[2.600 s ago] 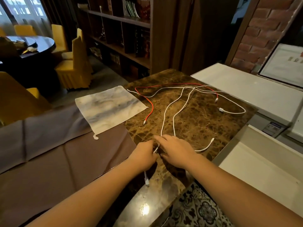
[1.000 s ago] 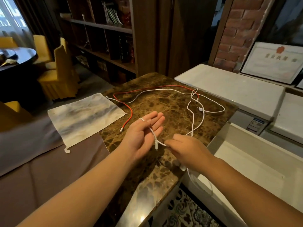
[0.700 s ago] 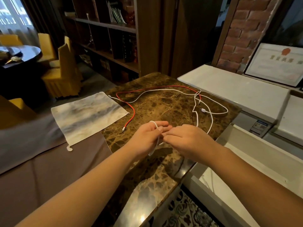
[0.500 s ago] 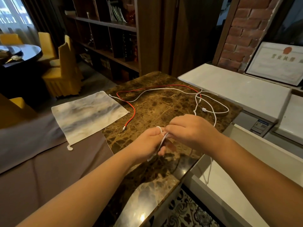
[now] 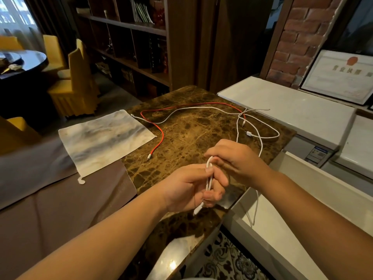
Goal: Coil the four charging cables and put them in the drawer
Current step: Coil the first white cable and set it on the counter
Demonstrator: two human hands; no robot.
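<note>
Left hand: left hand (image 5: pixel 187 188) fingers curled round a short doubled loop of the white cable (image 5: pixel 209 176); plug end pokes out below the fist at 6 o'clock
Right hand: right hand (image 5: pixel 236 160) just beside the left at its 1 o'clock, fingers curled, pinching the same cable at the loop's top
Change: a second ago the left palm lay flat and open with one strand across it; now it has closed and two strands run through the fist, so the first turn of the coil is laid
Slack: rest of that cable droops off the marble counter (image 5: pixel 191 130) edge over the open drawer (image 5: pixel 282 225) at 4 o'clock, then runs up to the tangle at 1 o'clock
Other cables: red cable (image 5: pixel 159 136) and two white ones lie uncoiled at 12 o'clock on the counter
Drawer: no cable coiled inside
Progress (judged): cable one of four, early; several more wraps needed
Also there: pale cloth (image 5: pixel 105 140) at 10 o'clock
</note>
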